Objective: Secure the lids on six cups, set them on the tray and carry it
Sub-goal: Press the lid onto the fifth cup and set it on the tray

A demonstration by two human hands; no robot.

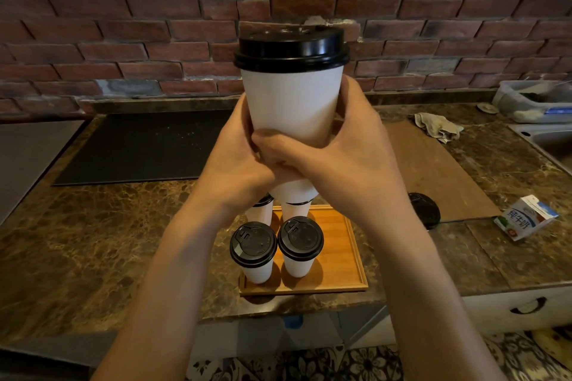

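I hold a tall white paper cup [292,102] with a black lid [291,48] up close to the camera, above the counter. My left hand [238,161] and my right hand [346,151] both wrap round its lower half, fingers overlapping in front. Below, a wooden tray [340,260] lies on the counter near its front edge. Two lidded cups [253,249] [300,244] stand at the tray's front left. Behind them, more white cups [263,209] are partly hidden by my hands. A loose black lid [424,210] lies right of the tray.
A small milk carton [524,218] lies at the right on the marble counter [93,226]. A black mat [139,145] covers the back left, a wooden board [427,170] the back right. A crumpled cloth [438,127], a plastic tub [532,99] and a sink edge [548,136] are far right.
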